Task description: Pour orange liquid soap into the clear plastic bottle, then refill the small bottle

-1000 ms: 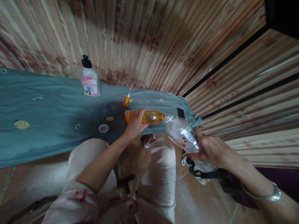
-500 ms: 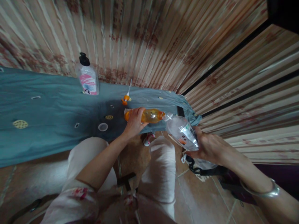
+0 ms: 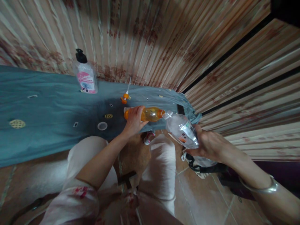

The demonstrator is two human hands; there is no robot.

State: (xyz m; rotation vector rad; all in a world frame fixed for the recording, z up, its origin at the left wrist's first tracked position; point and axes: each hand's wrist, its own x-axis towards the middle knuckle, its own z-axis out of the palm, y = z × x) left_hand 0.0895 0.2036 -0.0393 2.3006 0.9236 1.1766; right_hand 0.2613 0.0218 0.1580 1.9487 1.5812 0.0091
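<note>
My left hand [image 3: 134,119] is wrapped round an orange see-through bottle [image 3: 152,114], which lies nearly level with its neck pointing right. In my right hand [image 3: 208,142] is a larger clear plastic bottle [image 3: 179,126] with a printed label, tilted so its neck points left. The two necks meet mouth to mouth; whether liquid passes between them I cannot tell. Just beyond the orange bottle, an orange pump top [image 3: 124,98] with a thin clear tube lies on the teal cloth [image 3: 53,106]. A small round whitish cap [image 3: 102,126] lies left of my left hand.
A clear bottle with a black cap [image 3: 86,76] and pink label stands at the back left, by the pleated curtain [image 3: 131,40]. A dark flat object [image 3: 180,109] lies at the cloth's right end. A bag with black straps [image 3: 201,167] is on the tiled floor [image 3: 185,193].
Both bottles stay neck to neck in my hands. The whole view has shifted slightly, so things appear a little higher and further left.
</note>
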